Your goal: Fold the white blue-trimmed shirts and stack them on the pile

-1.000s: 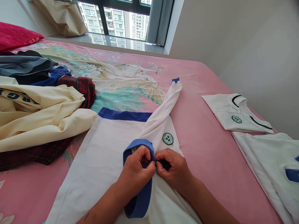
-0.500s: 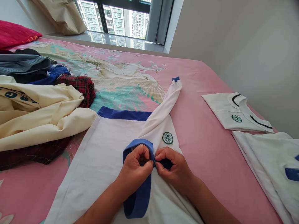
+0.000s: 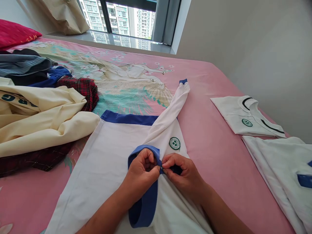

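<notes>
A white jacket (image 3: 117, 149) with blue trim lies spread on the bed before me, a round green badge (image 3: 175, 143) on its chest. Its blue collar (image 3: 148, 208) stands up in a loop in the middle. My left hand (image 3: 143, 174) pinches the collar's edge between thumb and finger. Right beside it, my right hand (image 3: 181, 174) pinches the facing edge, the fingertips of both hands almost touching. A small dark fastening sits between them, mostly covered by the fingers. One sleeve (image 3: 174, 107) stretches away toward the far side, ending in a blue cuff.
Pink flowered bedding (image 3: 202, 107) covers the bed. At left lie a cream garment (image 3: 53, 126), a red plaid garment (image 3: 85, 89) and other heaped clothes. Two folded white garments lie at right, a shirt (image 3: 234, 113) and a larger piece (image 3: 275, 165). A window (image 3: 131, 22) is behind.
Both hands stay at the collar, with only a slight shift of the right fingers at the fastening. The whole view has moved very slightly.
</notes>
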Tool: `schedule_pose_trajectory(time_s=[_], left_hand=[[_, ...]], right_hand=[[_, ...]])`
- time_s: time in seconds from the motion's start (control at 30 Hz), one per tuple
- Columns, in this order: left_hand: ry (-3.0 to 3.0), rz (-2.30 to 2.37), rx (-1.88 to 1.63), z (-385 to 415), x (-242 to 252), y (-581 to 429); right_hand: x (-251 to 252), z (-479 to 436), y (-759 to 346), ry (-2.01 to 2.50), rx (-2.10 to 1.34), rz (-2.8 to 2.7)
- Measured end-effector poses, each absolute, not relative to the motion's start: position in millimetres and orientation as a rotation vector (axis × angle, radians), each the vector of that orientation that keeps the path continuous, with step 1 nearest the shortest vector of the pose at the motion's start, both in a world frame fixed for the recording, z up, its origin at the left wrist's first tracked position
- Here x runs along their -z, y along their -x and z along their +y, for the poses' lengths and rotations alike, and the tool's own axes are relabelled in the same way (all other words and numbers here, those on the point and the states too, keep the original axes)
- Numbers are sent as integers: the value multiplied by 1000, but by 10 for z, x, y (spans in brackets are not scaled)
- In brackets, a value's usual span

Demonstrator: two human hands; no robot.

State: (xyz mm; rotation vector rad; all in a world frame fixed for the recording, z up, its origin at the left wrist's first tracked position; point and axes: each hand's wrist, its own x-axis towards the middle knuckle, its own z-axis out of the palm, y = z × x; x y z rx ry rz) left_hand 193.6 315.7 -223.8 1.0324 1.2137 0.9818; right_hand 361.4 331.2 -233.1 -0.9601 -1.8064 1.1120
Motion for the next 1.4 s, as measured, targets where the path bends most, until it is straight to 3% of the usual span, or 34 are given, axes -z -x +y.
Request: schedule_pose_trajectory(time_s=[0.37, 0.9, 1.4], left_hand=[[-985, 1091, -979, 3167, 2173, -1930], [-1185, 1135, -922, 3152, 2196, -1896], [-1178, 1218, -1138, 3105, 2120, -1864]], right_hand=[[2314, 3300, -3597, 1101, -1322, -1674], [2287, 3324, -3627, 1081, -1309, -1713], [2348, 3310, -3616, 938, -1045, -1777]])
